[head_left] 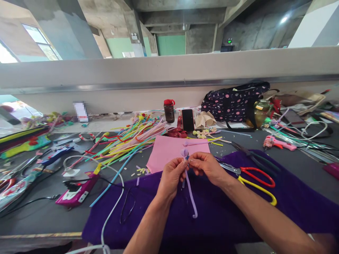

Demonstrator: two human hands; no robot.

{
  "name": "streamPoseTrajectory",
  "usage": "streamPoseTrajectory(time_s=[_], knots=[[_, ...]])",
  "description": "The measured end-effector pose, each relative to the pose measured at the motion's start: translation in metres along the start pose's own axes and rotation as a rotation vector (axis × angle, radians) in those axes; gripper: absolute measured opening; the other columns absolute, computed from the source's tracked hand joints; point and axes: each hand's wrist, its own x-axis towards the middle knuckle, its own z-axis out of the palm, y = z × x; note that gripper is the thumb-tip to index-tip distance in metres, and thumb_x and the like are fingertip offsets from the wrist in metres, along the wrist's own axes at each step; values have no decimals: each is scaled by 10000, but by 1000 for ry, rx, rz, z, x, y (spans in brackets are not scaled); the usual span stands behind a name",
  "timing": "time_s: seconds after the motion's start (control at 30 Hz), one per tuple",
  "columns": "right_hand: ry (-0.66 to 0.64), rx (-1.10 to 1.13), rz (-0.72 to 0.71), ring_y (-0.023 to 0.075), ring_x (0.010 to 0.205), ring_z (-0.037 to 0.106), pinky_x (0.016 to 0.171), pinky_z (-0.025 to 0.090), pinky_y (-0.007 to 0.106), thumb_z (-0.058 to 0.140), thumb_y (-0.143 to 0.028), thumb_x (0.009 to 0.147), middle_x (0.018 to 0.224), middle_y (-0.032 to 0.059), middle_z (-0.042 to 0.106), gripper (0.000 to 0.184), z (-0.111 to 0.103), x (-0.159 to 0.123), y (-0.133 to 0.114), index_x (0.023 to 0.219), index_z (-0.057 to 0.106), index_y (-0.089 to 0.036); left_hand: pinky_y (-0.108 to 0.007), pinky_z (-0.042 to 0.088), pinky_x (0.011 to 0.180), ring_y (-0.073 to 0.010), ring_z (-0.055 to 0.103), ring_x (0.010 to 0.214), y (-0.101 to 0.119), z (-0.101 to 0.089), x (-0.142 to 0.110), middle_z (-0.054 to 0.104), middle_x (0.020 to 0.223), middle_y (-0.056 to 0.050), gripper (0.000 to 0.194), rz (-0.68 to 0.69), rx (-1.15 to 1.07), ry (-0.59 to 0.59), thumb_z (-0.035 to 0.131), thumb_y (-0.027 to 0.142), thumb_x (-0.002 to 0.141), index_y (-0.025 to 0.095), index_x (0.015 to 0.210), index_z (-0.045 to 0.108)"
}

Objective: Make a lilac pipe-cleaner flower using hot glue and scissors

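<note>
Both hands meet over a purple cloth (225,215) at the table's near edge. My left hand (171,176) and my right hand (205,165) pinch a lilac pipe cleaner (191,194) near its top, where it is coiled into a small spiral (184,153). Its long tail hangs down toward me and hooks at the end. A pink sheet (166,150) lies just beyond my fingers.
A pile of coloured straws and pipe cleaners (127,141) lies at the left. Red-and-yellow scissors (254,178) and dark pliers (251,155) lie right of my hands. Glue guns (76,192) (278,143), a phone (188,120), a jar (169,110) and a dotted bag (235,102) stand around.
</note>
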Motion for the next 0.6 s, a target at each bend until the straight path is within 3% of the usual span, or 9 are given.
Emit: streamPoseTrajectory(time_s=[0.27, 0.6], knots=[[-110, 178, 122, 38, 396, 438, 353, 244, 159, 683, -333, 680, 599, -21, 580, 217, -11, 7, 9, 703, 605, -132, -156, 303, 377, -36, 396, 391, 2, 0, 1, 522, 548, 36, 286, 2, 47, -44, 643, 413, 674, 140, 686, 559], [-146, 247, 150, 27, 362, 410, 330, 204, 155, 710, -340, 649, 567, -33, 551, 256, -15, 9, 9, 641, 563, -130, -157, 288, 376, -32, 367, 380, 2, -2, 1, 494, 521, 43, 285, -50, 6, -112, 613, 414, 711, 143, 667, 534]])
